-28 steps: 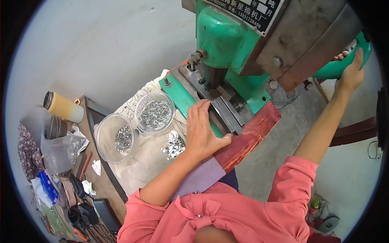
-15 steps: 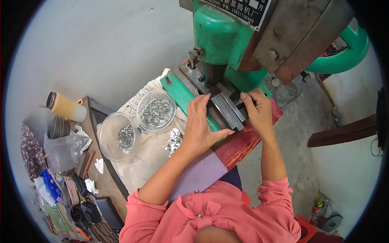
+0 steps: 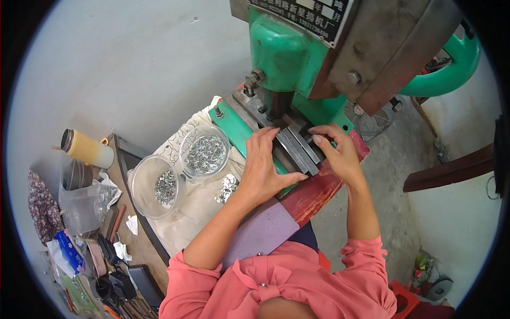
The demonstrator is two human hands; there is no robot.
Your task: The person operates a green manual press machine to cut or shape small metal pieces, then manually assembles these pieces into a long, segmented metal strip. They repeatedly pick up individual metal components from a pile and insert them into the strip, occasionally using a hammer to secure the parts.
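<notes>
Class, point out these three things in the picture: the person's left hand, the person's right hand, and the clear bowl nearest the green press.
left hand (image 3: pixel 265 167), head view, on the back of the hand.
right hand (image 3: pixel 337 151), head view, on the knuckles.
clear bowl (image 3: pixel 187 144), head view, on its rim.

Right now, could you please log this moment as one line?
left hand: flat on press bed | right hand: fingertips at die | bowls of metal bits: left, untouched

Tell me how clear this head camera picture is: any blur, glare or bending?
Head view: soft even daylight, no harsh glare; both hands on the green press look sharp; fisheye bends the edges, black corners around.
</notes>
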